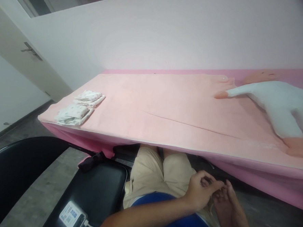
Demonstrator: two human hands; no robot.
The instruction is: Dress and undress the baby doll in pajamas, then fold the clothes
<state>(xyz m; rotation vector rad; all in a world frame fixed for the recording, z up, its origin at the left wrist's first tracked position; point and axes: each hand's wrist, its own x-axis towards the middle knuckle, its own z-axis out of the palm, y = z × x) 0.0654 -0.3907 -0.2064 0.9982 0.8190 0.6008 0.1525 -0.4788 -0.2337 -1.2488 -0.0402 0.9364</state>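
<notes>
My left hand is above my lap with its fingers curled and its thumb stretched toward my other hand. My right hand is palm up beside it, fingers partly bent and thumb apart, with a bare palm. The fingertips of both hands meet, and I cannot make out anything between them. Just beyond my knees is a table with a pale pink cloth. Two stacks of folded white printed cloth, a nearer stack and a farther stack, lie at its left end.
A white plush goose with orange beak and feet lies at the table's right. On my left, a black chair carries a white device with a cable and a dark object. A door is at far left.
</notes>
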